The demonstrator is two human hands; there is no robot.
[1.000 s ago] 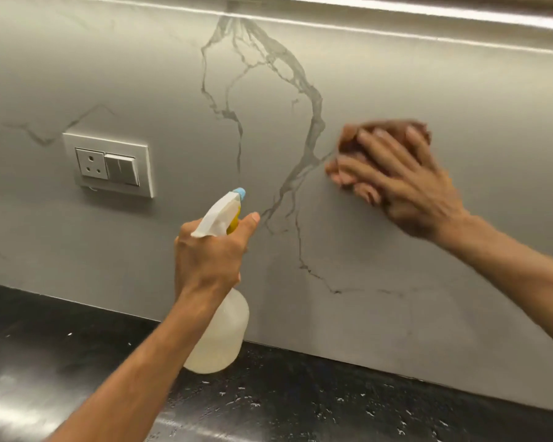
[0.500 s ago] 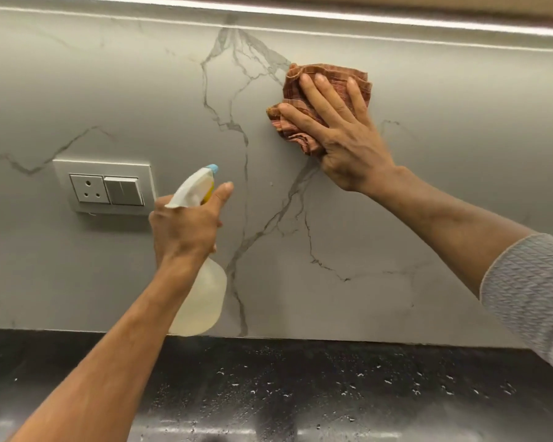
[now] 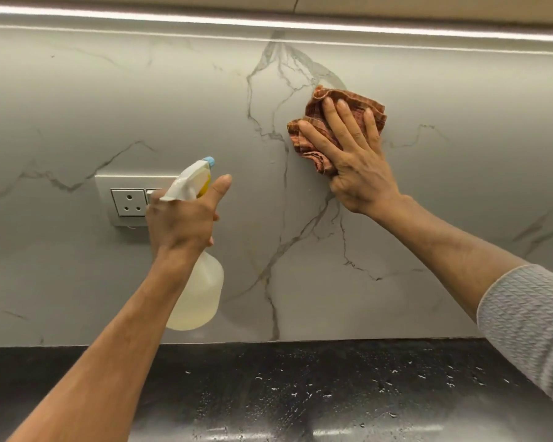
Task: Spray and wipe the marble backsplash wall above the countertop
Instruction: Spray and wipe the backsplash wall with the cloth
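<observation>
The grey marble backsplash (image 3: 444,193) with dark veins fills the view above the black countertop (image 3: 332,393). My right hand (image 3: 358,161) presses a crumpled reddish-brown checked cloth (image 3: 313,145) flat against the wall in the upper middle, fingers spread over it. My left hand (image 3: 182,218) grips a clear spray bottle (image 3: 201,295) with pale yellowish liquid, a white trigger head and a blue nozzle (image 3: 208,161) aimed at the wall; the index finger sticks out straight beside the head. The bottle hangs in the air in front of the wall.
A grey wall socket and switch plate (image 3: 125,202) sits left of the bottle, partly hidden by my left hand. Water droplets speckle the countertop. A light strip (image 3: 268,23) runs under the cabinet along the top.
My right hand has carried the cloth from the middle right up the wall, then slightly down and right. The view has shifted and the left hand with the bottle stays roughly in place.
</observation>
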